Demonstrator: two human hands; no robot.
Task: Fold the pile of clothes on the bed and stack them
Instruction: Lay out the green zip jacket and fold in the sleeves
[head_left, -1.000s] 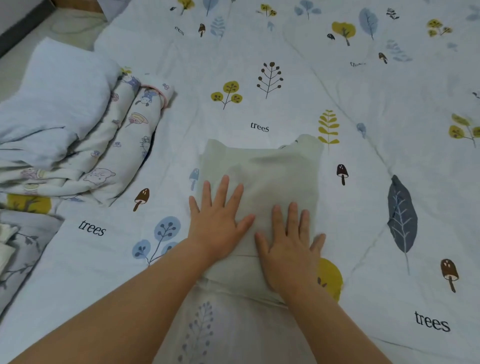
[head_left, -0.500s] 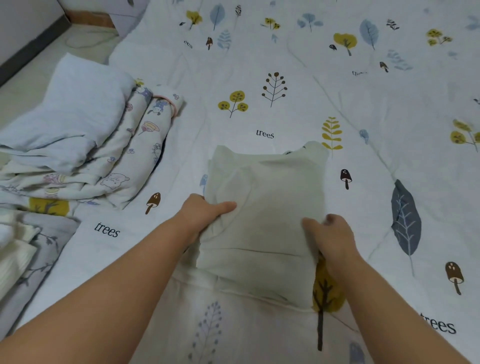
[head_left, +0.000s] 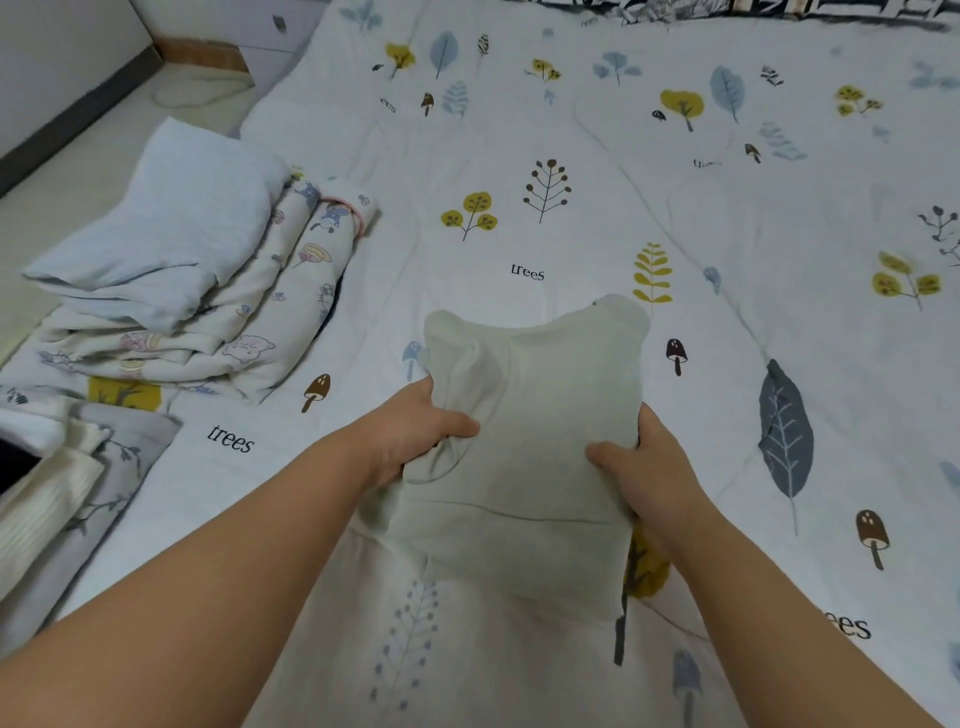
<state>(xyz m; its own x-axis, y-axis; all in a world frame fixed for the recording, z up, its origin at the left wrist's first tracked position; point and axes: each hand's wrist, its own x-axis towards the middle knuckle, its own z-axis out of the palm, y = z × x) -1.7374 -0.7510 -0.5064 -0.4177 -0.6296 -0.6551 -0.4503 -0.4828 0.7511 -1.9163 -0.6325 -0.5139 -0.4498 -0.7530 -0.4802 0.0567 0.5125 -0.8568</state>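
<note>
While both hands grasp it from opposite sides, the folded pale green garment sits near the middle of the bed, over the white bedspread printed with trees, leaves, mushrooms and the word "trees". The left hand grips the garment's left edge, thumb lying on top of the cloth and fingers tucked out of sight beneath it, bunching the fabric there. The right hand grips the right edge in the same way, thumb on the upper face and fingers hidden under the fold. One crease runs across the garment below the thumbs, and its near edge hangs toward the viewer. Whether its far end touches the bedspread cannot be told. To the left, well apart from the garment, a stack of folded clothes rests at the bed's edge: a light blue folded piece lies on top of white cartoon-print pieces. Nearer the viewer at the left margin lie a grey branch-print fabric and a cream ribbed fabric, touching one another. Floor shows beyond the stack at the upper left.
</note>
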